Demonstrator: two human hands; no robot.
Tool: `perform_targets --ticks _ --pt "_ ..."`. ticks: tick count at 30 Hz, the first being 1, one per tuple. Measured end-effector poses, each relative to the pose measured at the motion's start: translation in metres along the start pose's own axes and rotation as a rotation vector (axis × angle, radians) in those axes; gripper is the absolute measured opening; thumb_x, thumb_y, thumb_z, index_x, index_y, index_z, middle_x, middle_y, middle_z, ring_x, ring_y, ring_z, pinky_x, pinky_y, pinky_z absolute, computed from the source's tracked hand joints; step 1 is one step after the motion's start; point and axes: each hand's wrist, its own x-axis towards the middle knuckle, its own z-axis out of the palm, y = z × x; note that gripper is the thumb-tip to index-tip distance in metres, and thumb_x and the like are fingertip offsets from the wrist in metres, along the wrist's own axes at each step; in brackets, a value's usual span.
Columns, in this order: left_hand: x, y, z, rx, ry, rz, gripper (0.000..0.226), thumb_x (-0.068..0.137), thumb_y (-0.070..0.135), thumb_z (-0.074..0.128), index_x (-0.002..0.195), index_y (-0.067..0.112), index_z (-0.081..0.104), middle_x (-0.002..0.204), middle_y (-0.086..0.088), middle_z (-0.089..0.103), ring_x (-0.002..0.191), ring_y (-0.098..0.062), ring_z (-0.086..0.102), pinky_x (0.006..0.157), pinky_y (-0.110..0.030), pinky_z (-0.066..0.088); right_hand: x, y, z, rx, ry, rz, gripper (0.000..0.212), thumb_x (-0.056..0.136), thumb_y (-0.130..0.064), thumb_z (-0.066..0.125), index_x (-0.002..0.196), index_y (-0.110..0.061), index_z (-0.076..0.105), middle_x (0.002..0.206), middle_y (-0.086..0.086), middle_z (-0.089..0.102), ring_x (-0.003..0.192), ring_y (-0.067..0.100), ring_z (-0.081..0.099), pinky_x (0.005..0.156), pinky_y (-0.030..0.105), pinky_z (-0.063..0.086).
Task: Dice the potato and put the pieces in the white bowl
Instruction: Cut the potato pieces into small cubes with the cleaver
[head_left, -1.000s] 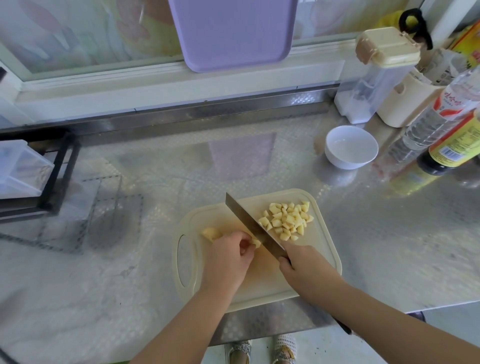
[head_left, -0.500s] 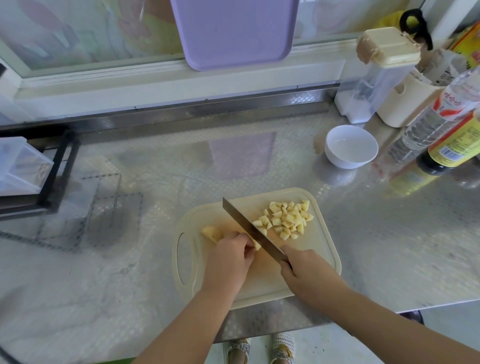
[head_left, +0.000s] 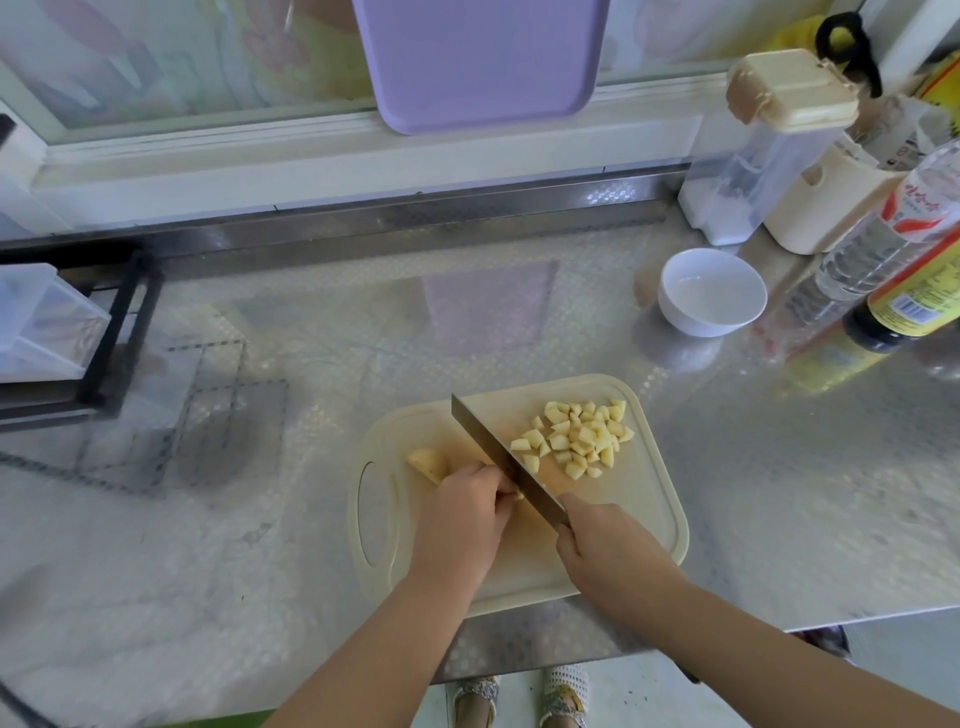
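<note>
A cream cutting board (head_left: 649, 525) lies near the counter's front edge. A heap of diced potato pieces (head_left: 576, 436) sits on its far right part. My left hand (head_left: 460, 512) presses down on a potato piece that its fingers mostly hide. Just left of it lies another uncut potato chunk (head_left: 427, 463). My right hand (head_left: 605, 545) grips the handle of a knife (head_left: 498, 457), whose blade rests right against my left fingers. The white bowl (head_left: 711, 291) stands empty at the back right, apart from the board.
Sauce bottles (head_left: 904, 270), a clear lidded container (head_left: 763, 156) and a cream holder (head_left: 826, 208) crowd the back right corner. A black rack with clear boxes (head_left: 62, 332) stands at the left. A purple tray (head_left: 483, 57) leans against the window. The counter edge runs just behind the board.
The knife has shifted slightly left, toward my left fingers, between cuts. A few more small pieces lie beside the blade. My left hand keeps its hold.
</note>
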Motion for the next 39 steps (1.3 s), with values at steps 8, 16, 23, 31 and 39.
perform_targets --ticks 8,16,23,31,39 --pt "-0.001 -0.003 0.001 0.009 -0.023 -0.021 0.004 0.086 0.022 0.068 0.087 0.018 0.069 0.087 0.003 0.065 0.081 -0.016 0.062 0.070 -0.034 0.050 0.001 -0.007 0.004 -0.060 -0.014 0.022 0.019 0.104 -0.028 0.037 0.116 -0.021 0.049 0.091 -0.001 0.058 0.087 0.022 0.063 0.077 0.038 0.056" --pt "0.009 0.001 0.002 -0.008 -0.028 -0.034 0.008 0.089 0.030 0.067 0.092 0.023 0.068 0.091 0.009 0.066 0.079 -0.008 0.061 0.070 -0.030 0.053 0.008 0.019 -0.018 0.024 0.059 0.010 0.017 0.102 -0.031 0.036 0.105 -0.027 0.052 0.080 -0.004 0.059 0.073 0.017 0.061 0.071 0.039 0.056" --pt "0.030 0.020 0.016 -0.087 -0.053 -0.084 0.007 0.086 0.031 0.070 0.092 0.027 0.070 0.089 0.012 0.070 0.080 -0.006 0.065 0.075 -0.032 0.056 0.007 0.037 -0.050 0.004 0.173 -0.017 0.013 0.102 -0.030 0.040 0.094 -0.028 0.050 0.068 -0.004 0.055 0.063 0.017 0.057 0.060 0.039 0.050" --pt "0.023 0.030 -0.061 -0.473 0.380 -0.171 0.009 0.092 0.016 0.065 0.099 0.023 0.067 0.090 0.014 0.068 0.081 0.001 0.064 0.073 -0.009 0.047 -0.002 0.042 -0.067 -0.125 0.215 -0.071 0.026 0.104 -0.037 0.041 0.127 -0.036 0.052 0.092 -0.005 0.069 0.086 0.022 0.066 0.071 0.038 0.054" --pt "0.055 0.072 -0.076 -0.142 -0.316 0.192 0.024 0.089 0.037 0.068 0.112 0.032 0.067 0.101 0.020 0.058 0.086 0.002 0.058 0.076 -0.015 0.045 -0.012 0.037 -0.083 -0.418 0.202 -0.211 0.013 0.102 -0.042 0.042 0.111 -0.034 0.048 0.092 -0.008 0.066 0.078 0.021 0.057 0.062 0.031 0.034"
